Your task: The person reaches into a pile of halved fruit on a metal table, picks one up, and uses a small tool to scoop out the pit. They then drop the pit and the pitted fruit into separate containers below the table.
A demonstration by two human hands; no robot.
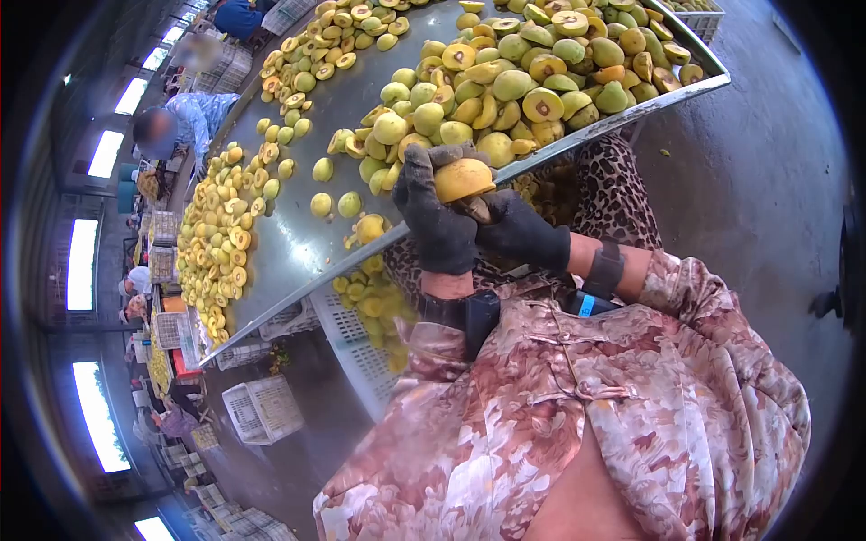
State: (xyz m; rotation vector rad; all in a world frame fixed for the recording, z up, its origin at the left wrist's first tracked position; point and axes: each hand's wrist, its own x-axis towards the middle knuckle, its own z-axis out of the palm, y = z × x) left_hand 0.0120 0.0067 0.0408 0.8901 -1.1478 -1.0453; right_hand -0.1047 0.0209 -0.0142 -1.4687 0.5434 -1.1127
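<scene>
Fruit-strewn metal table in a crowded workroom.

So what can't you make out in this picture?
All in the head view:
Whether the right hand grips a tool: hidden by its own fingers and the fruit.
The table's upper end: cut off by the top edge.
The crate's far part: hidden by the table.
What the far workers handle: too small, blurred.

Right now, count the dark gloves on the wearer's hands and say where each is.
2. One dark glove is on the left hand, which holds a yellow fruit; the other is on the right hand, close beside it. Some fingers are partly hidden.
</scene>
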